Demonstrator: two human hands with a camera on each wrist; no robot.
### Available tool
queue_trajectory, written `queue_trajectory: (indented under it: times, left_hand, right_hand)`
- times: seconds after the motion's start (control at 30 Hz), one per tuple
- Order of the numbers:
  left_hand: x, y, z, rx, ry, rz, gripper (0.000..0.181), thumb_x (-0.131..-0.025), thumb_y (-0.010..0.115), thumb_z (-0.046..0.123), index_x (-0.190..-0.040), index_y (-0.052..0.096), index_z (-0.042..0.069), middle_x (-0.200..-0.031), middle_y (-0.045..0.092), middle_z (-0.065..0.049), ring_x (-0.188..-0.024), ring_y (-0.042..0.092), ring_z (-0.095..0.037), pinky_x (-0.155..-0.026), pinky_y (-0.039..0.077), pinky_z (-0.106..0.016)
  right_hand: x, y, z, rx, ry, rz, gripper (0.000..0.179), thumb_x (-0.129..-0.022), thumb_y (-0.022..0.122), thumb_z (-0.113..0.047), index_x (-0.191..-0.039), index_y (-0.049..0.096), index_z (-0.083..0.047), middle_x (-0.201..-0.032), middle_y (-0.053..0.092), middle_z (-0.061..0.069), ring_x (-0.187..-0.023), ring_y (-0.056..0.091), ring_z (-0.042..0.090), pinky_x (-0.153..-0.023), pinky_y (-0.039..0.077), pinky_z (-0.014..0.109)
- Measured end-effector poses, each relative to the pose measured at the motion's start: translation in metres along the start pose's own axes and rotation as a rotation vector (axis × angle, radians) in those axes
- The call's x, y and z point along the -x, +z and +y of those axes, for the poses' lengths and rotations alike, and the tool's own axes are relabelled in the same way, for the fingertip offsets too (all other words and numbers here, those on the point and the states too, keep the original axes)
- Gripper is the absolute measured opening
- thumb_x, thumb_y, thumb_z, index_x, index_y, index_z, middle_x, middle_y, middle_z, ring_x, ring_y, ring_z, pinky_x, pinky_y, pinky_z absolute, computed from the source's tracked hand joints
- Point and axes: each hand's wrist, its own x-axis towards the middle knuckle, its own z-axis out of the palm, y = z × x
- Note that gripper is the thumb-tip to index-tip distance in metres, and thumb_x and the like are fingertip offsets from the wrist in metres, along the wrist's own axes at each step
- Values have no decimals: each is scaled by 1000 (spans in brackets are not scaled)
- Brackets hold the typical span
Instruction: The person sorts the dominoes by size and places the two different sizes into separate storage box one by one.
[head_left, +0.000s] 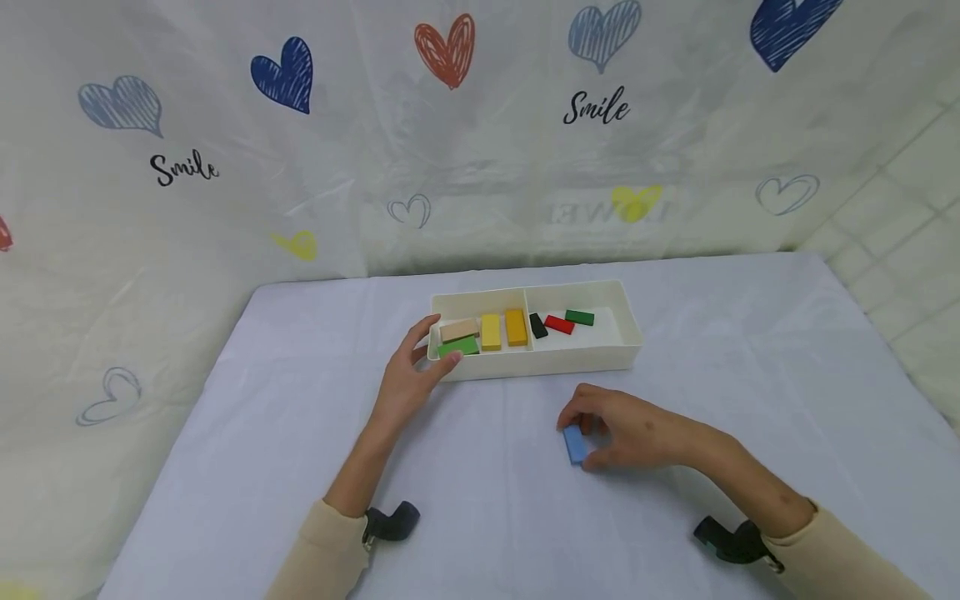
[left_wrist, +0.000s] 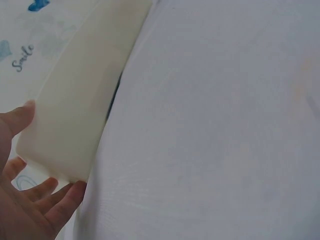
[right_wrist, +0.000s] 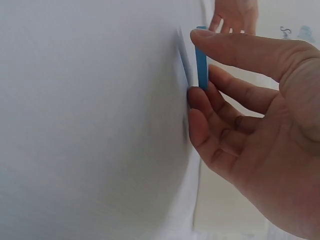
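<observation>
A small blue block (head_left: 575,445) is pinched between the thumb and fingers of my right hand (head_left: 626,429), in front of the white tray. From the right wrist, the blue block (right_wrist: 201,65) appears edge-on, close to the cloth. My left hand (head_left: 408,379) grips the left end of the two-compartment tray (head_left: 540,363), thumb at the front corner. The left compartment holds a beige block (head_left: 459,330), a light green block (head_left: 459,346), a yellow block (head_left: 491,332) and an orange-yellow block (head_left: 516,327). Its right compartment has a black block (head_left: 537,326), a red block (head_left: 559,324) and a dark green block (head_left: 580,317).
A white cloth (head_left: 300,417) covers the table. Behind its far edge hangs a pale sheet (head_left: 510,150) printed with hearts and words. Black wrist cameras sit at both sleeves.
</observation>
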Motion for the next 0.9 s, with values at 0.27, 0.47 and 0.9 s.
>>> queue_trajectory:
  times: [0.27,0.47,0.9]
  left_hand:
    - [0,1,0,1,-10,-3,73,-91,78,48,-153,41,49,-167,37,6,-151,46,-33,-107,53,-57]
    - [1,1,3,0,-17,-1,72,-91,78,48,-153,42,49,-167,37,7,-151,46,-32,-108,52,-58]
    - [0,0,0,-3,-3,1,72,-90,78,49,-152,41,50,-167,37,8,-150,46,-32,-107,52,-58]
  right_hand:
    - [-1,-1,2,14,-41,84,45,-83,88,-14,-122,67,-19,-113,63,-9,-101,60,12,-89,57,25]
    - [-2,-3,0,-13,-69,146,46,-83,86,-8,-124,66,-13,-113,64,-5,-100,63,13,-86,60,26]
    - [-6,-6,-1,-40,-147,284,47,-84,84,-4,-127,67,-8,-123,64,-2,-102,65,10,-86,61,29]
